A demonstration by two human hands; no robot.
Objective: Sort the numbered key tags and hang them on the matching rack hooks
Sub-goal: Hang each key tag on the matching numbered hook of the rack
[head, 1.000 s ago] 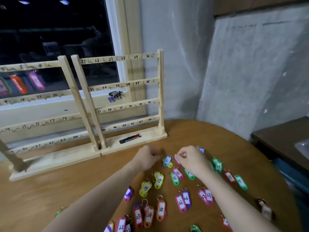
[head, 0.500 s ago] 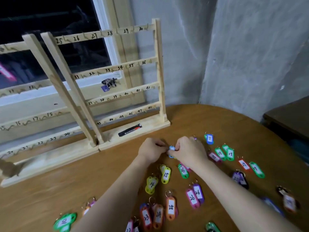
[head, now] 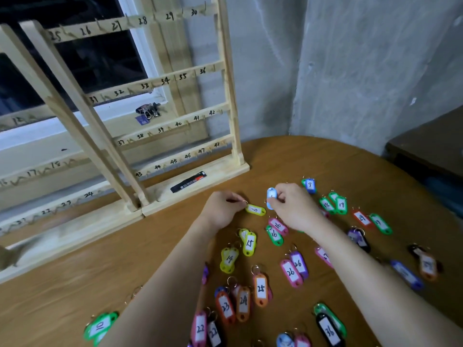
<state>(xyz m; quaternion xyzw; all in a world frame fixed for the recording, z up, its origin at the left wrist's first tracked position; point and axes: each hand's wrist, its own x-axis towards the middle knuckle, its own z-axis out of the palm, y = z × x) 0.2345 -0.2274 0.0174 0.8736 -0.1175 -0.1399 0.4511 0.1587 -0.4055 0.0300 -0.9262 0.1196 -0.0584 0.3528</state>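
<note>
Hands sorting tags just before the wooden rack.
Left hand pinches the yellow tag by its ring; right hand grips a light-blue tag.

both hands pinched closed, forearms extended, seemingly apart.

Left rack — blurred, cut off

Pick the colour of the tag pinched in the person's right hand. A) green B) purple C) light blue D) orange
C: the right hand pinches a light blue tag just above the table, while the left hand holds the ring of a yellow tag.
</note>
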